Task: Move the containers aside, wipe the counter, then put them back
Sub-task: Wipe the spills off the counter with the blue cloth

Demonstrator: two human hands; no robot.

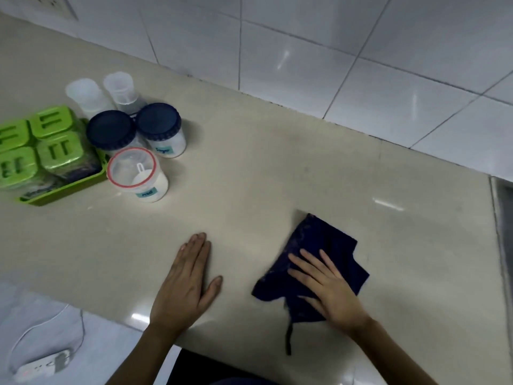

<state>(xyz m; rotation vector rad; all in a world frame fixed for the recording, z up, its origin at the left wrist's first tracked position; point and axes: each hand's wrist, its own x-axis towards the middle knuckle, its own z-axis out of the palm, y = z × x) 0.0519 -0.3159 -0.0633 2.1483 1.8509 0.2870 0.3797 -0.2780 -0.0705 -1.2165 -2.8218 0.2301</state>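
Note:
A dark blue cloth (324, 245) lies on the beige counter (263, 176) at the front right. My right hand (327, 287) presses flat on it, fingers spread. My left hand (186, 282) rests flat on the bare counter to the cloth's left, holding nothing. The containers stand grouped at the far left: two jars with dark blue lids (111, 129) (158, 120), a clear tub with a red rim (133, 173) holding a white scoop, two clear plastic cups (83, 95) (119, 87), and a green tray (66, 187) of green-lidded spice boxes (55, 151).
A white tiled wall (333, 51) runs along the counter's back edge. A metal sink edge (502, 232) borders the counter at the right. Below the front edge, at the lower left, a white power strip (39, 366) with a cable lies on the floor.

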